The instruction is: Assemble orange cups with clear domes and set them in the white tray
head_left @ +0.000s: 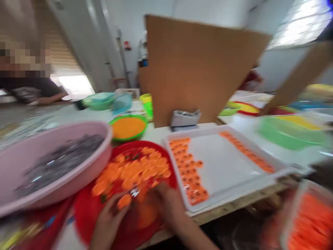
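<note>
Low in the head view, my left hand (113, 215) pinches a small round orange piece (124, 201) between thumb and fingers. A small shiny clear bit (134, 191) shows just beside that piece. My right hand (168, 205) is over the right side of a red round tray (85, 222), its fingers bent but smeared by motion; whether they hold anything is unclear. Many similar orange pieces (145, 166) lie heaped in the tray beyond both hands. An orange blur lies on the tray between the hands.
A pink basin (104, 139) of grey, shiny small parts stands left. At right, a white tray (218, 203) carries rows of orange pieces with dark centres. Behind are a green-rimmed orange dish (128, 127) and a cardboard panel (203, 69). Another person (33, 90) sits far left.
</note>
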Demonstrator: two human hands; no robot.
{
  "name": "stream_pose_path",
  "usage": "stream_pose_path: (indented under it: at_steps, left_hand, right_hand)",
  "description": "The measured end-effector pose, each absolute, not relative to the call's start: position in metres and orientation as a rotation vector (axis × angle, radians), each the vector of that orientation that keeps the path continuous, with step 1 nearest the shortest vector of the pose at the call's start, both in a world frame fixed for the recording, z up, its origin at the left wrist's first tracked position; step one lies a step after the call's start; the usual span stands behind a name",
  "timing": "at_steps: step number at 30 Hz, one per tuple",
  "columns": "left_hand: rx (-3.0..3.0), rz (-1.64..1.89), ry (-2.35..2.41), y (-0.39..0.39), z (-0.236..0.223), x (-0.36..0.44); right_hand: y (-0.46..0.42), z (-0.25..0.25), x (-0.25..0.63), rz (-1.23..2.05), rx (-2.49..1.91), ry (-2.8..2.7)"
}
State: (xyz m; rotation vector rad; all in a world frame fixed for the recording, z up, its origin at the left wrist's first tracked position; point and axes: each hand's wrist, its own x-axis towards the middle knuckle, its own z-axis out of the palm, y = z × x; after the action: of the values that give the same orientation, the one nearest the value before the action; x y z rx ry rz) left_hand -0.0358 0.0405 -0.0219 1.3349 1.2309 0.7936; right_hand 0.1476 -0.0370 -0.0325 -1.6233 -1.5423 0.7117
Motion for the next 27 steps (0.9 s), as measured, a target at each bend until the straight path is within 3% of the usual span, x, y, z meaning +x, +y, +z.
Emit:
stream_pose_path:
  at_steps: [5,11,27]
  left_hand:
    - [0.897,0.858,1.126,0.027,-0.033,-0.054]
    - [1.000,0.855,1.148,0.022,-0.044,-0.062]
    - [0.608,0.761,0.922,0.012,-0.027,-0.061]
  right_hand:
    - [-0.009,-0.052,0.153,0.504,-1.811,-1.562]
    - [0.001,-0.034,0.132,0.322,-1.799,-1.993]
    - [-0.021,-0.066,0.139,0.621,-1.827,-1.984]
